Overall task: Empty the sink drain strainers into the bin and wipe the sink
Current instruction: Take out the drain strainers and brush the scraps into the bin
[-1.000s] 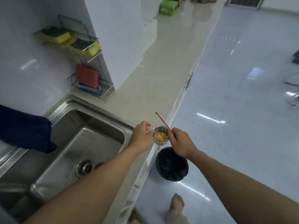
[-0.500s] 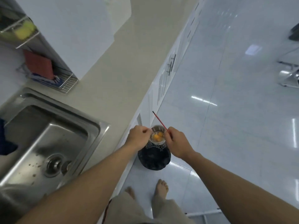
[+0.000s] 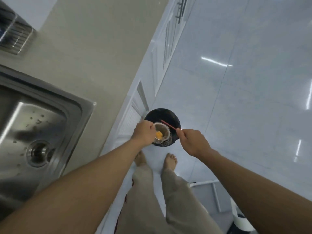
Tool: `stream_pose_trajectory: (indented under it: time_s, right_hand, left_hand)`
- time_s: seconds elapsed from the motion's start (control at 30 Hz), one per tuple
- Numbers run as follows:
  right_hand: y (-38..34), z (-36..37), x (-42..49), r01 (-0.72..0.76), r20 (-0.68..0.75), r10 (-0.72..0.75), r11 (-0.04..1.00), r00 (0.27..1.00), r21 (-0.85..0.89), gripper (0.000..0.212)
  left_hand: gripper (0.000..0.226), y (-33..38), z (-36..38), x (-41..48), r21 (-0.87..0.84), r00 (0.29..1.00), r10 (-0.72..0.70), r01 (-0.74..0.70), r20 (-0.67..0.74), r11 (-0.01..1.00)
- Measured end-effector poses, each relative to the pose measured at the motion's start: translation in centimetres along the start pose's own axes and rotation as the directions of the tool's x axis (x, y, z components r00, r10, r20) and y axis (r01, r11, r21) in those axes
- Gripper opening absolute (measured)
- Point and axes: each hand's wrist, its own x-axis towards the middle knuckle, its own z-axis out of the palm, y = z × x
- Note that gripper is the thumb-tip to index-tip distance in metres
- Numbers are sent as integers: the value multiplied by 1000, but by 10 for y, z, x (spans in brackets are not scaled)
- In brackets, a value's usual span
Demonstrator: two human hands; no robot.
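My left hand (image 3: 145, 133) grips a small round metal drain strainer (image 3: 162, 133) by its left rim, with an orange scrap of food (image 3: 159, 135) inside it. The strainer hangs directly over a black-lined bin (image 3: 166, 116) that stands on the floor against the cabinet front. My right hand (image 3: 192, 142) pinches a thin red stick (image 3: 168, 124), which points up-left past the strainer's far rim. The steel sink (image 3: 50, 105) lies at the left, its open drain hole (image 3: 38, 152) bare and its floor speckled with bits.
A beige counter (image 3: 94, 53) runs along the sink's far side, with a wire rack (image 3: 15, 39) at the upper left. White cabinet fronts (image 3: 162, 53) drop to a glossy white tiled floor (image 3: 244, 81). My bare feet (image 3: 170, 160) stand just short of the bin.
The view has tilted down and my hands have carried the strainer and stick off the counter edge to above the bin. The stick's tip has drawn slightly away from the strainer.
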Motion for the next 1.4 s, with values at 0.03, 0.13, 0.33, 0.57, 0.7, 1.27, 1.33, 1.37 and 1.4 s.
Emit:
stream_pose_trajectory:
  time_s: [0.03, 0.13, 0.33, 0.57, 0.7, 1.27, 1.33, 1.37, 1.4]
  right_hand:
    - [6, 6, 5, -5, -2, 5, 1000, 1000, -17, 53]
    - [19, 23, 19, 0, 20, 1, 1000, 1000, -29, 32]
    - [28, 49, 53, 60, 91, -51, 993, 995, -102, 19]
    - [41, 89, 86, 121, 121, -93, 960, 988, -251, 24]
    - [50, 107, 89, 77, 64, -62, 964, 996, -256, 25]
    - [62, 127, 93, 72, 35, -67, 983, 997, -167, 25]
    - [63, 131, 92, 60, -18, -64, 984, 998, -168, 26]
    - [64, 132, 91, 57, -50, -66, 985, 997, -160, 26]
    - [65, 132, 90, 54, -81, -67, 986, 994, -156, 27]
  left_hand:
    - [36, -7, 6, 6, 10, 1000, -12, 12, 6, 1000]
    - [37, -27, 24, 26, 63, 999, -44, 43, 14, 997]
    - [31, -48, 58, 70, 88, 996, -88, 85, 34, 993]
    - [37, -61, 93, 107, 61, 993, -97, 92, 74, 994]
    - [39, -68, 109, 118, 63, 986, -133, 127, 104, 990]
    - [43, -73, 123, 121, 12, 973, -161, 161, 164, 987]
    - [42, -73, 124, 120, 17, 973, -174, 174, 153, 985]
    - [40, -72, 124, 120, 20, 971, -184, 183, 150, 983]
    - [37, -72, 123, 121, 22, 970, -192, 191, 148, 981]
